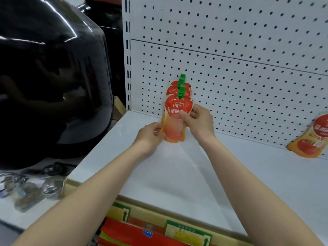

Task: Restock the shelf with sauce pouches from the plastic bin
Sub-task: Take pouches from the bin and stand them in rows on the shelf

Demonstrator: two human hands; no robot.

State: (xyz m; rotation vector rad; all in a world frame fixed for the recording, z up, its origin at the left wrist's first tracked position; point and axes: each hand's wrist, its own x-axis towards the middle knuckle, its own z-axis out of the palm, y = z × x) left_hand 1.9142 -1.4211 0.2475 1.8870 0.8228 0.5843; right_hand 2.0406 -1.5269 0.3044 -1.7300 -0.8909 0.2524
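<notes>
A red and orange sauce pouch with a green cap stands upright on the white shelf, near the back left. My left hand pinches its lower left edge. My right hand grips its right side, thumb across the front. Directly behind it, against the pegboard, stand other pouches of the same kind, mostly hidden. One more pouch leans against the pegboard at the far right edge. The plastic bin is out of view.
A white pegboard back panel rises behind the shelf. A large glossy black object fills the left side. Price tags run along the shelf's front edge. Blurred small items lie on a lower surface at left.
</notes>
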